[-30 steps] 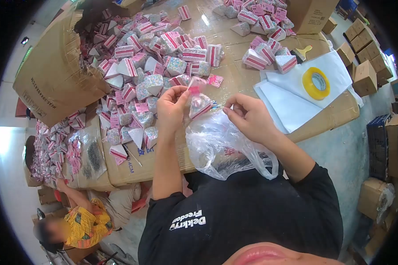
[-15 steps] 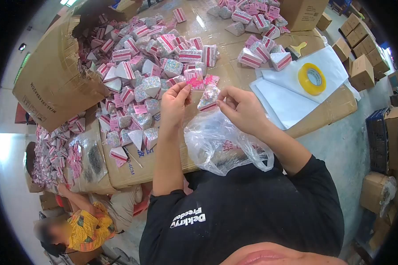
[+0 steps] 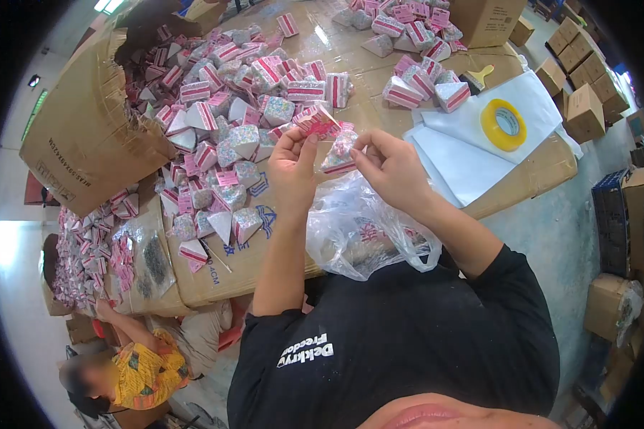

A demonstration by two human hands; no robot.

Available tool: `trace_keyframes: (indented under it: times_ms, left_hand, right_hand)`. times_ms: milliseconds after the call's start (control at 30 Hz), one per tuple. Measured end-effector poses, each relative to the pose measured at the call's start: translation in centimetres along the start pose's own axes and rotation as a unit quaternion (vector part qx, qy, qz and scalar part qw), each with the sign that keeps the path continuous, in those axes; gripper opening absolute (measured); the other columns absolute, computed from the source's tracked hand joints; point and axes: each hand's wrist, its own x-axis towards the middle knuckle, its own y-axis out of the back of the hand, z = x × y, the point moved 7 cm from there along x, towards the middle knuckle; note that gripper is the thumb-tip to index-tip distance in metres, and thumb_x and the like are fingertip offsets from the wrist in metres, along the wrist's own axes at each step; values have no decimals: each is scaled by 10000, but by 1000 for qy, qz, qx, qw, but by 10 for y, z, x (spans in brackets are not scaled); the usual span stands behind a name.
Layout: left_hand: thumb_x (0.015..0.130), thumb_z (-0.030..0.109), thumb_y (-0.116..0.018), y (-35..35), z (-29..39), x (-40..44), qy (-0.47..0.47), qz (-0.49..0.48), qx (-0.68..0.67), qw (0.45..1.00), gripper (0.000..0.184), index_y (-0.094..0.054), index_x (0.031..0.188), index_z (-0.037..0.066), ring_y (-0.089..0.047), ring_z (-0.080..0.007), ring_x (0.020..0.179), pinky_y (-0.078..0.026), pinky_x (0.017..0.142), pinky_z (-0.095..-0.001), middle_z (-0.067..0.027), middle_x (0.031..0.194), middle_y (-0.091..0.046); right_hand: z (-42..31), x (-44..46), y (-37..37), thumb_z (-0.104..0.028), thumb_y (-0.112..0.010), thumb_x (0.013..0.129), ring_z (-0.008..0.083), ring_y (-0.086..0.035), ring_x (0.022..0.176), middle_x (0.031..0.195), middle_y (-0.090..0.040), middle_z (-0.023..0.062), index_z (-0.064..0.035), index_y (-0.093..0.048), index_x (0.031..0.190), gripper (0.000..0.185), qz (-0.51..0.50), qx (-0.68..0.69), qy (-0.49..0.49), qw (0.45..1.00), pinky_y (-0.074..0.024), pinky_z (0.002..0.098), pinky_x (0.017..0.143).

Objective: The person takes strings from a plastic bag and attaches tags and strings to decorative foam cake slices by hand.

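My left hand (image 3: 293,161) pinches a pink card (image 3: 318,121), which is tilted above its fingertips. My right hand (image 3: 390,164) has its thumb and fingers closed on a speckled cake-slice piece (image 3: 340,153) with a pink stripe, right beside the card. Whether card and piece are joined cannot be made out. Below both hands a clear plastic bag (image 3: 350,222) lies at the table's near edge. A large pile of similar slices (image 3: 247,139) spreads to the left of my left hand.
A torn carton (image 3: 86,136) stands at the left of the cardboard-covered table (image 3: 529,175). To the right, a yellow tape roll (image 3: 503,124) rests on white sheets (image 3: 451,164), near a brush (image 3: 478,77) and more slices (image 3: 413,84). Another person (image 3: 147,368) sits at lower left.
My left hand has shifted right and the card in it has turned. My right hand has moved up and left and has come onto the cake-slice piece.
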Motion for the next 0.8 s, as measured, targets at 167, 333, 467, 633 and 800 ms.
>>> trace_keyframes:
  times_ms: [167,333,467,633,800]
  left_hand:
    - [932,37,-663,-1,-1,-11,-1,29,-1,1000,99,-612,1003,-9,-606,-51,815,-460,716,-179,-34,932,-670]
    - [909,16,-683,-14,11,-21,-18,6,6,1000,100,-617,982,1,-574,-43,778,-450,698,-179,-17,902,-653]
    - [873,4,-701,-27,15,-38,-49,-39,43,997,119,-659,984,14,-579,-88,877,-453,782,-242,-36,970,-689]
    - [838,30,-716,-47,52,-45,-195,-111,221,949,153,-705,989,57,-597,-170,946,-455,813,-303,-60,1061,-711]
    - [887,27,-677,-39,41,-46,-155,-59,163,973,155,-686,1041,20,-592,-109,826,-470,738,-256,-48,982,-691]
  right_hand:
    - [4,0,-4,-92,-676,873,90,-402,484,541,-458,15,-7,-633,904,100,16,-5,-8,1000,-322,297,474]
    - [7,2,-2,-112,-698,884,73,-450,505,566,-525,-3,-15,-659,936,117,48,14,-24,998,-349,274,481]
    - [14,1,-2,-93,-701,885,64,-532,574,648,-612,-7,-18,-676,987,129,73,96,-51,991,-407,244,529]
    - [14,-6,-1,-12,-670,869,96,-645,723,815,-688,44,3,-703,1033,168,123,228,46,965,-517,243,634]
    - [22,-9,-7,18,-682,853,118,-651,814,891,-692,56,11,-727,955,112,86,273,4,958,-512,250,715]
